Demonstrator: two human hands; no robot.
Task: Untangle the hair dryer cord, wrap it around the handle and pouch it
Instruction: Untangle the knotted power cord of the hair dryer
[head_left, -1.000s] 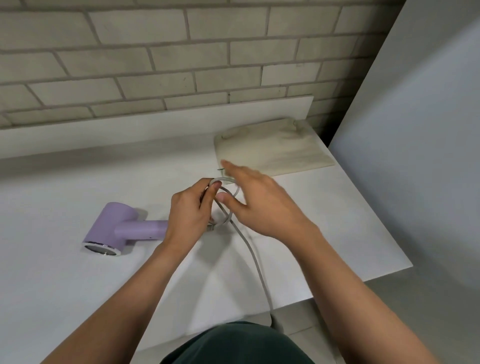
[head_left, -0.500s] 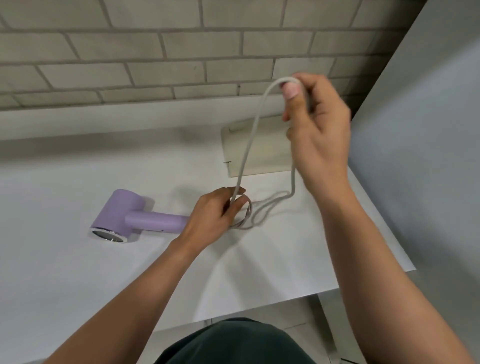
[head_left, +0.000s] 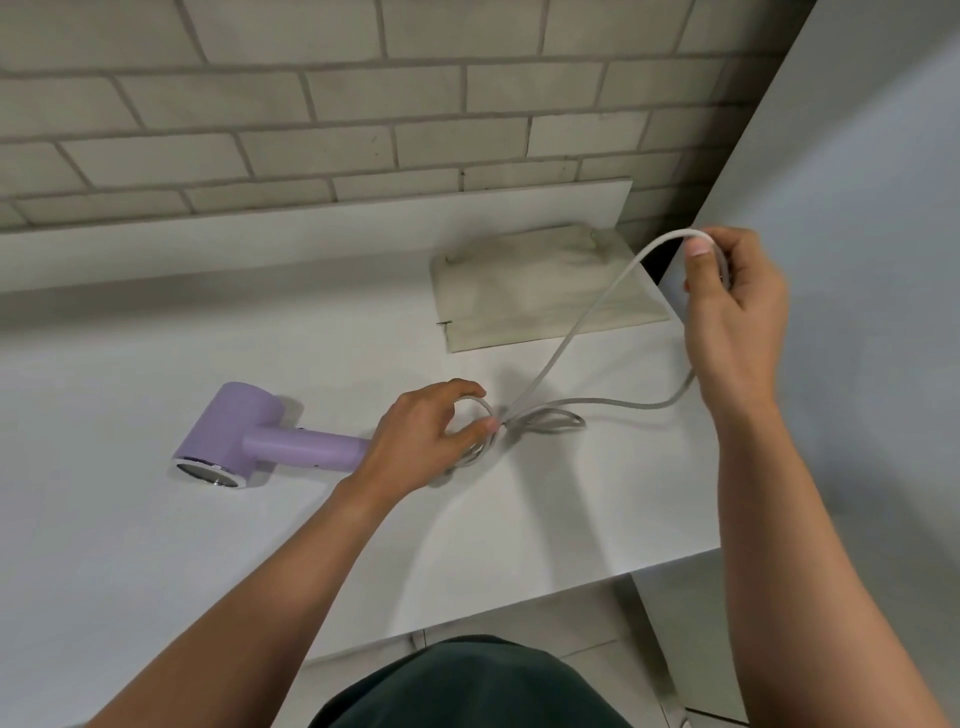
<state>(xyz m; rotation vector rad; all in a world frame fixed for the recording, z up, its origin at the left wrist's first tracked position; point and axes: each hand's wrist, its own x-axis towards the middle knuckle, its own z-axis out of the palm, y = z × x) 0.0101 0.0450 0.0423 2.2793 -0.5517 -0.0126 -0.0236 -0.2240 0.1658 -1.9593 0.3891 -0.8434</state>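
Observation:
A lilac hair dryer (head_left: 244, 436) lies on its side on the white table (head_left: 156, 545), its handle pointing right. My left hand (head_left: 426, 436) sits at the end of the handle and pinches a loop of the grey cord (head_left: 571, 332). Small tangled loops lie just right of that hand. My right hand (head_left: 732, 312) is raised above the table's right edge and grips the cord, which runs taut from the tangle up to it and hangs back down in a slack curve. A flat beige pouch (head_left: 545, 291) lies at the back right of the table.
A grey brick wall (head_left: 363, 104) stands behind the table, with a low white ledge along its foot. A pale panel (head_left: 857, 260) rises at the right, close to my right hand. The table's front edge is near my body; tiled floor shows below.
My right hand took hold of the cord, lifted it high, then carried it right and lower, drawing more cord out of the tangle. My left hand stayed on the loops by the handle.

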